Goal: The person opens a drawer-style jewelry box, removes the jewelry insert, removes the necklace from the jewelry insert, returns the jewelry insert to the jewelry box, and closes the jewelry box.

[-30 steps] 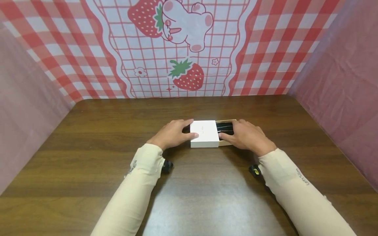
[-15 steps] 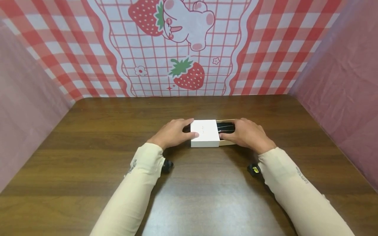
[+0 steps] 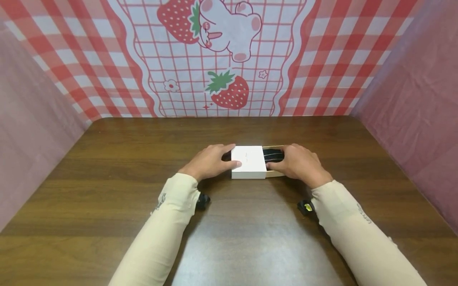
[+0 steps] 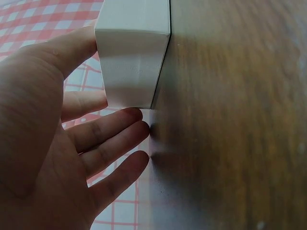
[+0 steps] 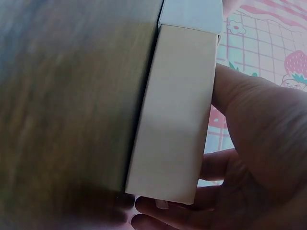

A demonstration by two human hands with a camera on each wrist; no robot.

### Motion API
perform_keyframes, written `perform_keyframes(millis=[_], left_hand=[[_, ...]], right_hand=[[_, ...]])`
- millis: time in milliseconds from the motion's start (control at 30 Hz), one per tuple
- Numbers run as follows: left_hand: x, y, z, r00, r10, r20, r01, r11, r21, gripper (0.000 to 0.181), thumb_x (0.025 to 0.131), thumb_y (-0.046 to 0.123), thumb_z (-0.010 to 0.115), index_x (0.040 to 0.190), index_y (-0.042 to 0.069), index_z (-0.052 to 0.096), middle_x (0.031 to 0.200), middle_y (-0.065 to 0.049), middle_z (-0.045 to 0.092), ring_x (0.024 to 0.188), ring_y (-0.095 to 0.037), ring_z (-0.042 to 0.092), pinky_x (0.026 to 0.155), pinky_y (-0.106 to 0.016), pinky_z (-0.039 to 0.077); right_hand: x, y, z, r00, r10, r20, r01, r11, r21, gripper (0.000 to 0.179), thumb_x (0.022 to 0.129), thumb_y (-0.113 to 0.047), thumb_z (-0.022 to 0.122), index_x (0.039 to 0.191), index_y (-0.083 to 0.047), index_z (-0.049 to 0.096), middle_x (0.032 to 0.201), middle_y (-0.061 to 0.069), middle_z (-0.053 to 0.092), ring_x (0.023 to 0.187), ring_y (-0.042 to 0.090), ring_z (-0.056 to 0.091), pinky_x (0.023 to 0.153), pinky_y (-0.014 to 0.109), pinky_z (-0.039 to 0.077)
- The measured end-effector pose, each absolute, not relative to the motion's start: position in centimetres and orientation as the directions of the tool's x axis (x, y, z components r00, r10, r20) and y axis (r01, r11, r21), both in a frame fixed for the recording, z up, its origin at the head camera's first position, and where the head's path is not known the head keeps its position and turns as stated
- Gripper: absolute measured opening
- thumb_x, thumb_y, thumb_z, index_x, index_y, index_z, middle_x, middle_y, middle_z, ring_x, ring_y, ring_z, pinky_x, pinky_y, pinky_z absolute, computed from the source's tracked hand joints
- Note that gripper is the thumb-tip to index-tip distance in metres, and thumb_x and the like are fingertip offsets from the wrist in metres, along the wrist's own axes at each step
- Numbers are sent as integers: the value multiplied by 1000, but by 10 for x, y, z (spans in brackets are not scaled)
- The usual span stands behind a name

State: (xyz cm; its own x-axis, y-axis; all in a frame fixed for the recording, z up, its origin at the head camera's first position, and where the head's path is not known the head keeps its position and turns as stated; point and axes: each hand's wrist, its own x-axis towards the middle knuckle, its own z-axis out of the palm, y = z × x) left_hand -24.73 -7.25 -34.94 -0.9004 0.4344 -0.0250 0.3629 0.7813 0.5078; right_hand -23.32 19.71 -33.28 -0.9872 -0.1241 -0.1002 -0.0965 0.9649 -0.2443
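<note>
A white box sleeve (image 3: 248, 159) with faint gold print lies flat on the table. Its cream drawer (image 5: 172, 110) sticks out to the right, showing a black insert (image 3: 267, 159) crossed by thin silvery chain strands (image 3: 273, 154). My left hand (image 3: 208, 162) holds the sleeve's left end, thumb on top and index finger at the far corner; in the left wrist view its other fingers extend past the end. With my right hand (image 3: 303, 163) I grip the drawer's right part, the thumb along the near side over the insert and fingers behind the far end. This hand hides the drawer's right end.
A brown wooden table (image 3: 229, 222) bears the box. Behind it hangs a red-and-white checked cloth (image 3: 329, 59) with strawberry prints. Pink cloth walls (image 3: 411, 91) stand at both sides. Small black devices (image 3: 203, 201) sit at the cuffs.
My right wrist has shifted slightly left, its fingers staying on the drawer. The left hand holds its place, and the drawer sticks out about as far as before.
</note>
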Motion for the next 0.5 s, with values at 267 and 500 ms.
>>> perform_keyframes(millis=[267,500], left_hand=[[-248,-73,-350,-898,440,-19,372,779,506,75,94,54,64,154,17,42,150,-9,48,138,-24,44,113,-45,35],[-248,-72,-351,-901,434,-26,362,783,506,75,93,56,64,155,18,41,152,-9,47,139,-24,43,113,-46,34]], right_hand=[[-233,196,-334,-988,-127,-83,-104,965,-242,69,83,-60,72,126,-6,65,114,18,63,97,31,56,80,55,48],[-233,197,-333,-987,-148,-63,-128,961,-247,60,85,-55,72,118,-4,67,106,17,64,93,31,56,78,51,48]])
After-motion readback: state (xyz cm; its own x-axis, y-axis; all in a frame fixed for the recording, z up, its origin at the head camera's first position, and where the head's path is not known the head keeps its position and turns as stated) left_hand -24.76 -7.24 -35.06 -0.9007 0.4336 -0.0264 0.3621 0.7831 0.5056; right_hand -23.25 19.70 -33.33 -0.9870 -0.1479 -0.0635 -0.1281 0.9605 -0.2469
